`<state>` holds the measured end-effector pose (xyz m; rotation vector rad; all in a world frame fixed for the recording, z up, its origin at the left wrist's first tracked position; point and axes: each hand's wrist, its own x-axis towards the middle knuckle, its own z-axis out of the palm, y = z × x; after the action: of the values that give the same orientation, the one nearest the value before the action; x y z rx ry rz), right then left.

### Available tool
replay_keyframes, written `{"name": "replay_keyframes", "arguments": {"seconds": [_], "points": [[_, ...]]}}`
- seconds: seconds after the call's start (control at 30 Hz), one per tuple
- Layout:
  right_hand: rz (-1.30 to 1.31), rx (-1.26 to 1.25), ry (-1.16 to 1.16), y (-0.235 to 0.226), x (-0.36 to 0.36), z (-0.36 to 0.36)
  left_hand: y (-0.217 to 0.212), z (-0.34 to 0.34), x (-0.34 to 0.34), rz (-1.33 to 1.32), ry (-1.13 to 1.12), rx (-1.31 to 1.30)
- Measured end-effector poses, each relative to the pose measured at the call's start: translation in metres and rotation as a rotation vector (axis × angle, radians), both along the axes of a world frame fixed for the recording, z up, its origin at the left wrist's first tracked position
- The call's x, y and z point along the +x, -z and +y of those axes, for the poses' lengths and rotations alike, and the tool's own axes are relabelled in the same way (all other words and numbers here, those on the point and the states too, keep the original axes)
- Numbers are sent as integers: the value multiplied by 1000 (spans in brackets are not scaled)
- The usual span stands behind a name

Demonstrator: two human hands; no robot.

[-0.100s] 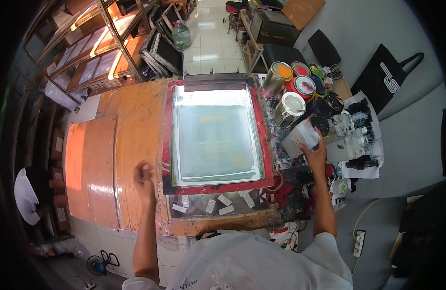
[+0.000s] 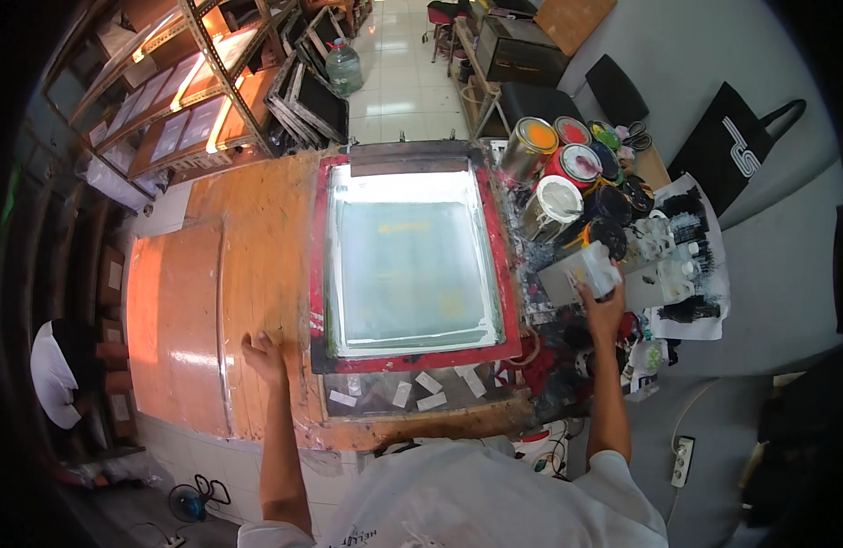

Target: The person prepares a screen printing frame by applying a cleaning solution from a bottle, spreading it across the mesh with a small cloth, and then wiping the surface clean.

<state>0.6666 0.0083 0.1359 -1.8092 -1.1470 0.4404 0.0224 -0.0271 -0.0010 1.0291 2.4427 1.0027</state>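
A red-framed printing screen (image 2: 503, 274) with a pale mesh lies on the orange wooden table (image 2: 257, 237) before me. My left hand (image 2: 261, 354) rests flat on the wood just left of the frame's near corner, fingers apart, holding nothing. My right hand (image 2: 604, 306) reaches right of the frame and grips a white plastic container (image 2: 581, 272) among the paint-stained clutter.
Open paint cans (image 2: 554, 205) in orange, red and white stand at the right, with small jars and stained paper (image 2: 691, 265). White tape strips (image 2: 421, 388) lie near the front edge. Shelves with frames (image 2: 193, 100) stand at the back left. A person (image 2: 52, 374) sits far left.
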Motion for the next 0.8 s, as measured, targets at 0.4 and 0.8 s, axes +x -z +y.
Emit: {"name": "replay_keyframes", "arguments": {"seconds": [0.4, 0.8], "points": [[-582, 365, -719, -16, -248, 250, -9, 23, 50, 474, -90, -446], [-945, 128, -595, 65, -288, 366, -24, 33, 59, 435, -98, -464]]}}
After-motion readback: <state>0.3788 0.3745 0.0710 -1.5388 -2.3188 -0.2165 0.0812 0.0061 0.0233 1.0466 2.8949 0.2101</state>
